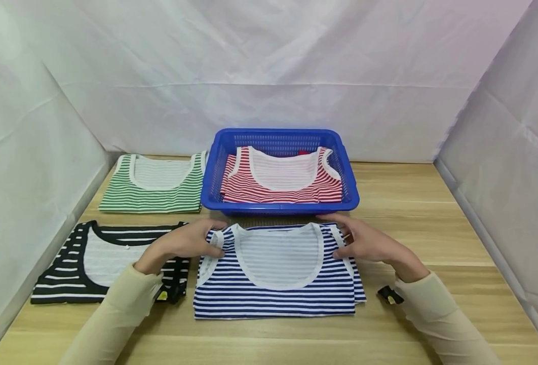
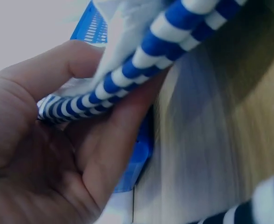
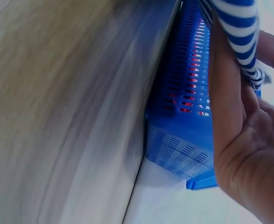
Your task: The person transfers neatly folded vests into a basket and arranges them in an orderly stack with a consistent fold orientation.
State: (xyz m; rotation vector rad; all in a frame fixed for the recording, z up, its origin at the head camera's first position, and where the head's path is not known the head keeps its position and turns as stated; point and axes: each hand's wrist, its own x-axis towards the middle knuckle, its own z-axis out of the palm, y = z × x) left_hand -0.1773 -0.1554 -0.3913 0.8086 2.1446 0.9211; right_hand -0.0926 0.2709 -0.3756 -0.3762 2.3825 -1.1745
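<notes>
Hands are both on the same thing: left hand (image 1: 188,242) and right hand (image 1: 366,241) each pinch one shoulder side of the folded navy striped top (image 1: 275,302), and the wrist views show its layers squeezed between thumb and fingers. That top is around the middle of the table (image 1: 433,218), toward the front edge, with the blue basket (image 1: 281,207) just behind it, up near the back edge. Gap between those two is super narrow. Left side's crowded too: the green striped top (image 1: 157,201) takes the back left corner, looks right up against the basket, and the black striped top (image 1: 64,279) lies along the left edge, near the navy one. Most of the open wood is on the right, from the basket's side out to the right edge, plus a strip in front of the navy hem.

Now the murky stuff. The table's front edge is cut off in the head view. The left sleeve (image 1: 114,309) covers a bit of the black top, and the basket's front wall hides the bottom of the red striped top (image 1: 280,195) inside. Some little red bit (image 1: 303,152) peeks out behind that, no clue what. Can't tell whether the navy hem touches the wood. Both wrist views are kinda blurry.
</notes>
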